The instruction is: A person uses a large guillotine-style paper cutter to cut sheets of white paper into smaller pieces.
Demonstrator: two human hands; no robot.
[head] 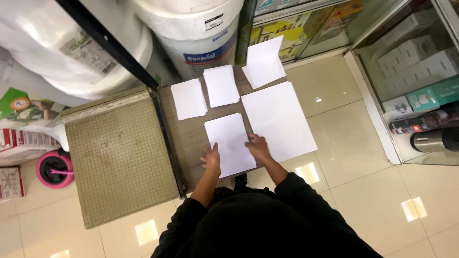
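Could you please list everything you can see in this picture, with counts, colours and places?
paper stacks: five, white, on the small wooden table; the largest at right overhangs its edge
paper cutter: one, olive gridded board with black arm, left of the papers
large rolls: several, white, top left
pink reel: one, on the floor at far left
glass cabinet: one, right, holding boxes
floor tiles: cream, glossy
left hand: on the near stack's left edge
right hand: on its right edge
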